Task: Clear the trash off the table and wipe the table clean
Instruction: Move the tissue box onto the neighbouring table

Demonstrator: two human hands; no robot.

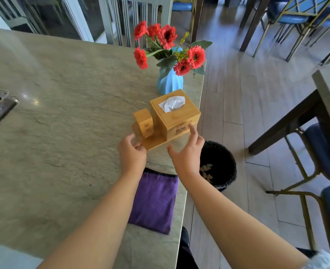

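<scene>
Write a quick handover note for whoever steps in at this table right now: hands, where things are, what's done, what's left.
Left hand pinches the near corner of the wooden tissue-box stand.
Right hand is open, fingertips at the stand's front right side.
The stand sits near the right edge of the grey stone table, in front of the blue vase of red flowers.
Folded purple cloth lies at the near edge, not in hand.
Black waste bin stands on the floor beside the table, scraps inside.
Done: no loose trash visible on the table.
Left: whether the table was wiped cannot be told.
</scene>
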